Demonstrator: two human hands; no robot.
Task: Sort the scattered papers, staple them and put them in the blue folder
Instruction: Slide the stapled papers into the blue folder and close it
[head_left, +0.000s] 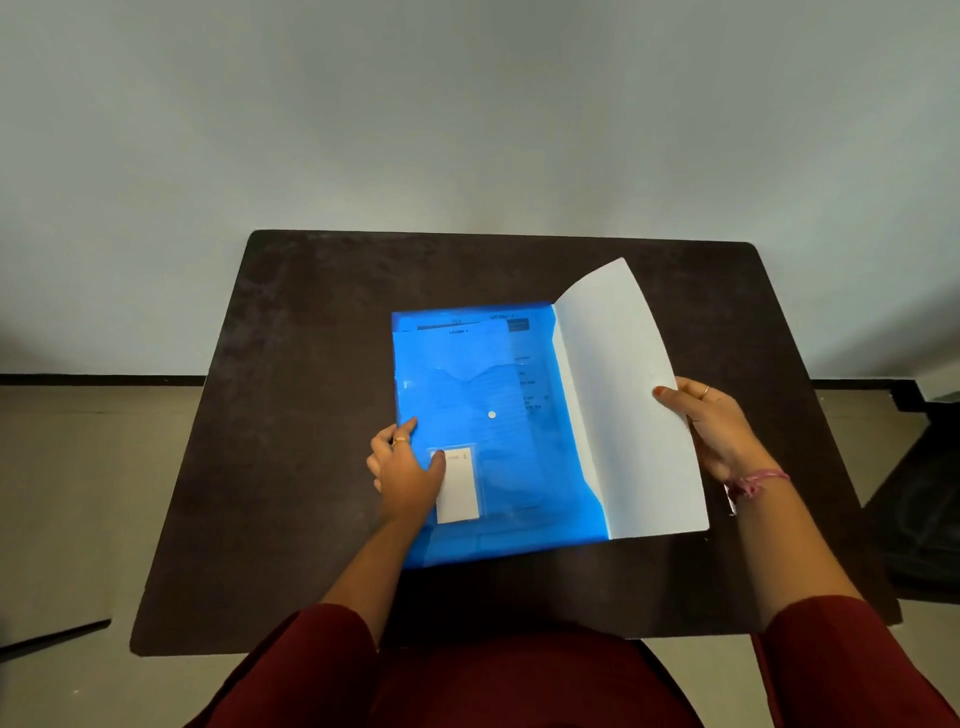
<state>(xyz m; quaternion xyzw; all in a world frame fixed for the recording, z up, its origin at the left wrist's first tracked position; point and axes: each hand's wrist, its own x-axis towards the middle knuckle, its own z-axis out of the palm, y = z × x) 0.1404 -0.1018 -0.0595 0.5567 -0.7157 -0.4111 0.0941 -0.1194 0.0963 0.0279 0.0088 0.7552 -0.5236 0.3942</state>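
A translucent blue folder (488, 436) lies flat in the middle of the dark table (291, 364). Printed sheets show through its plastic. A white snap button sits at its centre, and a white label card (460, 486) is in a pocket near its lower left. My left hand (408, 467) rests on the folder's left part, index finger and thumb pressing down on it. My right hand (711, 426) grips the right edge of a white paper stack (628, 410), thumb on top. The stack curves upward, its left edge tucked into the folder's right side.
The table stands against a pale wall, its far edge close to the wall. Bare dark tabletop lies to the left of the folder and behind it. A dark object (930, 467) sits on the floor at the right. My red sleeves show at the bottom.
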